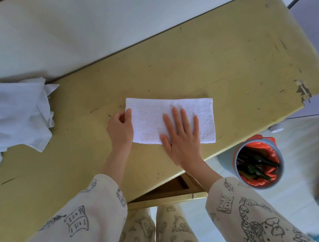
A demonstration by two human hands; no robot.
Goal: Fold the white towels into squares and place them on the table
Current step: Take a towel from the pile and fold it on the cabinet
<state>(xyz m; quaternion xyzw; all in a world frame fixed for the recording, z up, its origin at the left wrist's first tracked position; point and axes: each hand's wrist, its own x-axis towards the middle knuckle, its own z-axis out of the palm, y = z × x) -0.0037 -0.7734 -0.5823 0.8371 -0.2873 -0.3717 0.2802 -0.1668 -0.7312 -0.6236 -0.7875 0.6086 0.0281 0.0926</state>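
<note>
Towel in work: while the right hand (181, 136) lies flat with straight fingers on it, one white towel (170, 119) rests near the middle of the yellow counter (216, 60), already folded to a long rectangle, not yet a square.
Left hand: the left hand (120, 128) pinches the 9 o'clock edge of this towel between thumb and fingers, and I judge it is ready to bring that end over toward 3 o'clock.
Right hand: it is open and presses the 3 o'clock half of the towel, so the cloth does not slide.
Done: as far as I can see, no finished square lies on the counter.
Left to do: one more fold in half for this towel, then the crumpled white pile (16, 119) at 9 o'clock on the counter must be folded too.
Count of towels: one flat towel; the pile holds at least one piece, but I cannot tell how many, because the cloth is bunched.
Count of hands: two, both on the towel.
Other things: one grey bin (279, 170) with an orange bag stands on the floor at 4 o'clock, off the counter.
</note>
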